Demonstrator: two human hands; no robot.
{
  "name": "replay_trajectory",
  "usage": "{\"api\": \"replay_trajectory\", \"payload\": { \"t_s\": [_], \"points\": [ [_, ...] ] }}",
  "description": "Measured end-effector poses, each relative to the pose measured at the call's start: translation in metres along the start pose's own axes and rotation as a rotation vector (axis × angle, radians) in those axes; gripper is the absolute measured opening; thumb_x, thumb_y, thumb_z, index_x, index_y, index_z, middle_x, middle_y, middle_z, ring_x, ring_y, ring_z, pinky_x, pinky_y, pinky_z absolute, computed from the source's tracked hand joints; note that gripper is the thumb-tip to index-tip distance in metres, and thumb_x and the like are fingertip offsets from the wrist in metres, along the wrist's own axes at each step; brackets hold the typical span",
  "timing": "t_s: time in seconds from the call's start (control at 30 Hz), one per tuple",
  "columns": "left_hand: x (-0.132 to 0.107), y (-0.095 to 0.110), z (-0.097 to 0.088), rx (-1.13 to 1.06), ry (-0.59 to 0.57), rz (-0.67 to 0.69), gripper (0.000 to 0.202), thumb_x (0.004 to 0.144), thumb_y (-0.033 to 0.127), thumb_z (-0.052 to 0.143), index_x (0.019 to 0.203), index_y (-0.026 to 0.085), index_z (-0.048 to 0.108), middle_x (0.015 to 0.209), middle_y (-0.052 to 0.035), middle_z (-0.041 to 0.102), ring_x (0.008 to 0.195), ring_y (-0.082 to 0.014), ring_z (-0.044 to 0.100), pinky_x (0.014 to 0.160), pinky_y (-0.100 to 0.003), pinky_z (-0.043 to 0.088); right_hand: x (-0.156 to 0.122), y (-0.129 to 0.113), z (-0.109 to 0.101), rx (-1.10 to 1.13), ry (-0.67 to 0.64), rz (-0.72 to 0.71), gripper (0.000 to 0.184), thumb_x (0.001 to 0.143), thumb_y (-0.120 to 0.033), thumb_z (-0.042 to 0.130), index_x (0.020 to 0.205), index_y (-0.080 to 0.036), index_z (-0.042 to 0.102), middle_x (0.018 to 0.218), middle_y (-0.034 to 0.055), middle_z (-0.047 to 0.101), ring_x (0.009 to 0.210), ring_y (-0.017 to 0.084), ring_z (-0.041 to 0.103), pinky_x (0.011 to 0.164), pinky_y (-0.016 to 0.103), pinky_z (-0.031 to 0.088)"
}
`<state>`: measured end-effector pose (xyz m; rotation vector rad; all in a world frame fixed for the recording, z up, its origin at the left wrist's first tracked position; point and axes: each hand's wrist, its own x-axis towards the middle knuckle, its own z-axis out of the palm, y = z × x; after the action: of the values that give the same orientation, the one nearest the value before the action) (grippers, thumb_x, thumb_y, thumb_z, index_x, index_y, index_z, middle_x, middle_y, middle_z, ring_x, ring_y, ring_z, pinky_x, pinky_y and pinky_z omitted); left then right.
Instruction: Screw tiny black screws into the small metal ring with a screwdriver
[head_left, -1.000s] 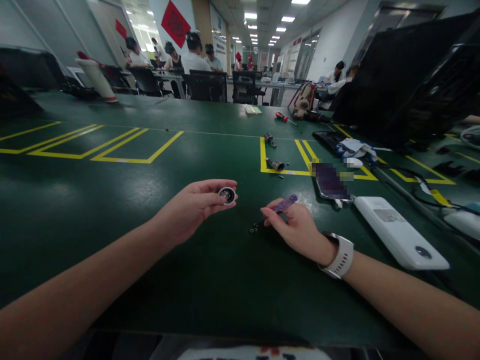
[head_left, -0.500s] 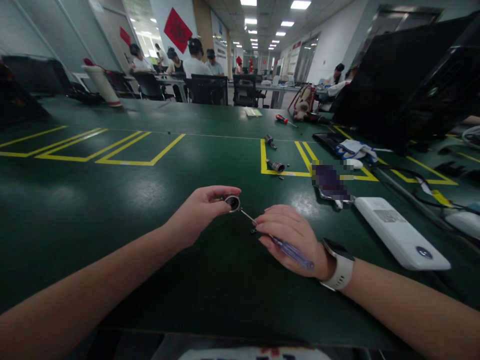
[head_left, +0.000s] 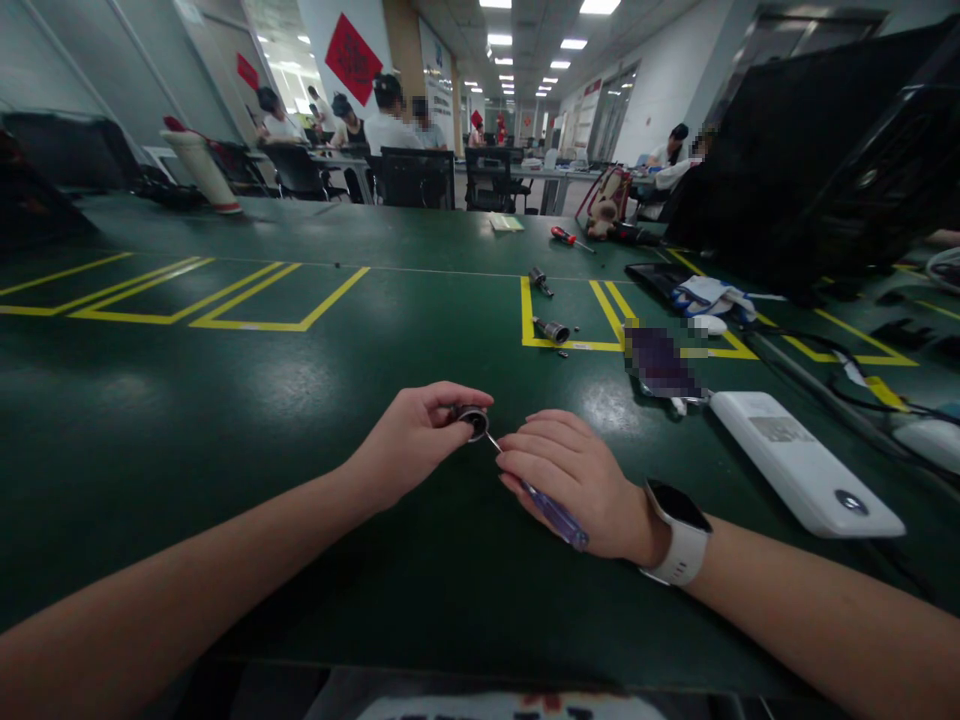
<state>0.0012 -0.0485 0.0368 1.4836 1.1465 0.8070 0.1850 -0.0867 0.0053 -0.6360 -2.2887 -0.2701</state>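
Observation:
My left hand (head_left: 416,440) pinches a small round black and silver part (head_left: 472,420) just above the green table (head_left: 225,400). My right hand (head_left: 574,480), with a white watch (head_left: 679,540) on the wrist, is closed round a purple-handled screwdriver (head_left: 555,515). The screwdriver's thin metal shaft points up and left, and its tip meets the round part. The two hands are almost touching.
Two small metal cylinders (head_left: 551,328) lie in a yellow-taped square beyond my hands. A phone (head_left: 660,362), a white power bank (head_left: 806,462), cables and a dark monitor (head_left: 825,150) are at the right. A red screwdriver (head_left: 566,236) lies farther back. Other people sit at distant tables.
My right hand turned the screwdriver round, so its handle now points toward me, and brought the tip into the round part. My left hand lowered and tilted the part toward it.

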Motion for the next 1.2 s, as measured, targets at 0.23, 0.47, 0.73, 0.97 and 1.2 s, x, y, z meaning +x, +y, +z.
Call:
{"api": "replay_trajectory", "payload": {
  "t_s": [0.23, 0.47, 0.73, 0.97, 1.2],
  "points": [
    [0.0017, -0.0069, -0.0006, 0.018, -0.003, 0.040, 0.025, 0.066, 0.015, 0.063, 0.090, 0.015, 0.067, 0.087, -0.0043, 0.070, 0.080, -0.0171, 0.064, 0.080, -0.033, 0.050, 0.0031, -0.0038, -0.0003, -0.031, 0.017, -0.025, 0.006, 0.084, -0.015, 0.053, 0.086, -0.013, 0.059, 0.086, 0.0066, 0.071, 0.079, 0.015, 0.063, 0.083, 0.034, 0.049],
    [0.0012, -0.0042, 0.0011, -0.003, 0.009, 0.030, 0.024, 0.065, 0.012, 0.062, 0.088, 0.014, 0.067, 0.088, -0.0039, 0.070, 0.082, -0.0163, 0.064, 0.084, -0.032, 0.049, 0.0023, -0.0057, 0.0007, -0.065, -0.011, -0.010, 0.007, 0.084, -0.013, 0.053, 0.087, -0.013, 0.059, 0.087, 0.0063, 0.071, 0.080, 0.016, 0.063, 0.085, 0.034, 0.047],
    [0.0007, -0.0061, 0.0002, -0.004, -0.012, 0.035, 0.023, 0.066, 0.014, 0.062, 0.088, 0.015, 0.067, 0.089, -0.0041, 0.070, 0.082, -0.0168, 0.065, 0.082, -0.033, 0.050, 0.0028, -0.0058, -0.0003, -0.033, 0.006, -0.033, 0.007, 0.085, -0.014, 0.051, 0.088, -0.014, 0.058, 0.088, 0.0068, 0.070, 0.081, 0.015, 0.064, 0.086, 0.034, 0.048],
    [0.0004, -0.0049, 0.0005, 0.003, -0.004, 0.036, 0.024, 0.066, 0.014, 0.062, 0.089, 0.015, 0.067, 0.089, -0.0044, 0.070, 0.083, -0.0178, 0.065, 0.083, -0.034, 0.050, 0.0034, -0.0078, -0.0010, -0.034, -0.023, -0.012, 0.010, 0.086, -0.013, 0.049, 0.090, -0.014, 0.058, 0.087, 0.0073, 0.070, 0.081, 0.016, 0.063, 0.085, 0.035, 0.048],
    [-0.0020, -0.0009, 0.0021, -0.011, -0.018, 0.022, 0.024, 0.066, 0.013, 0.062, 0.089, 0.015, 0.067, 0.089, -0.0042, 0.070, 0.085, -0.0178, 0.065, 0.083, -0.032, 0.050, 0.0038, -0.0091, -0.0026, -0.080, -0.033, -0.017, 0.016, 0.089, -0.015, 0.043, 0.090, -0.012, 0.059, 0.088, 0.0085, 0.070, 0.081, 0.018, 0.062, 0.086, 0.036, 0.047]
  ]
}}
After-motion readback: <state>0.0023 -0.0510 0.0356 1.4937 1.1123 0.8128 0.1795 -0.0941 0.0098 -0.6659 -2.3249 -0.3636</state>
